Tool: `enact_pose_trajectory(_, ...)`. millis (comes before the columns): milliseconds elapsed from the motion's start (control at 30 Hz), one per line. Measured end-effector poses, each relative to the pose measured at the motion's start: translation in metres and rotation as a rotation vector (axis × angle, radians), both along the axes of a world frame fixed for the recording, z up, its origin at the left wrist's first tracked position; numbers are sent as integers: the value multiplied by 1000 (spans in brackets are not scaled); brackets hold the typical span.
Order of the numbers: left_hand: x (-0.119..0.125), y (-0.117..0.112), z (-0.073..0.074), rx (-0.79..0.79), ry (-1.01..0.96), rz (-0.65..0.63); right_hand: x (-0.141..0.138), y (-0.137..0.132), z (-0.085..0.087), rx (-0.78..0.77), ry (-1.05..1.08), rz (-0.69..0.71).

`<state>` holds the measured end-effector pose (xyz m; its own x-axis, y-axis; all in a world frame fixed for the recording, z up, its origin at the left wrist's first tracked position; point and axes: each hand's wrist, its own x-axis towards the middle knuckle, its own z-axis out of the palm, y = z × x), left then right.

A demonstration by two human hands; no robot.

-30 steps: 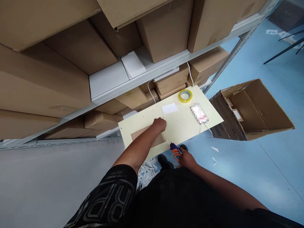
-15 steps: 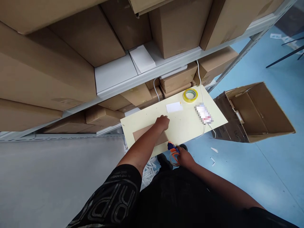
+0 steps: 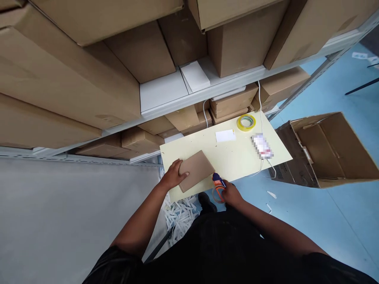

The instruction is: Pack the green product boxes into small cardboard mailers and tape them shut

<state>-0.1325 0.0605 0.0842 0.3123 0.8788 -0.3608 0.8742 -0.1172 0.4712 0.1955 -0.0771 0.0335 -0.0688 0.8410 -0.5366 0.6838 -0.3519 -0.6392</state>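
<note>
A flat brown cardboard piece (image 3: 197,170) lies on the near left part of a pale yellow table (image 3: 237,156). My left hand (image 3: 173,174) rests on its left edge, fingers curled over it. At the table's near edge my right hand (image 3: 231,193) is closed around a blue and orange tape dispenser (image 3: 218,185), just right of the cardboard. Farther back on the table lie a small white card (image 3: 225,135), a roll of yellowish tape (image 3: 246,122) and a white device (image 3: 261,145) with a cable.
Metal shelving (image 3: 183,102) stacked with cardboard boxes rises directly behind the table. An open cardboard box (image 3: 328,152) lies tipped on the blue floor to the right. White paper strips (image 3: 182,217) are heaped on the floor under the table's near left corner.
My left hand drew back from the far side of the cardboard piece to its left edge, uncovering it. The right hand stayed on the tape dispenser. The view shifted slightly.
</note>
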Motion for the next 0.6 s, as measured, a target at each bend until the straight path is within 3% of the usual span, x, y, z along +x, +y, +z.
enact_pose_trajectory(100, -8, -34, 1, -56, -31, -25, -3, 41, 13, -68, -114, -20)
enact_pose_trajectory(200, 6, -64, 4, -50, -47, -71, -1, 89, 21, -77, -168, 18)
enact_pose_trajectory(333, 33, -80, 3, 138, 69, -34, -1, 137, 22, -86, -185, 105)
enact_pose_trajectory(467, 51, -73, -3, 277, 95, -157, -5, 154, 19, -96, -195, 165)
enact_pose_trajectory(600, 58, -70, -10, 332, 182, -153, -6, 151, 19, -88, -197, 184)
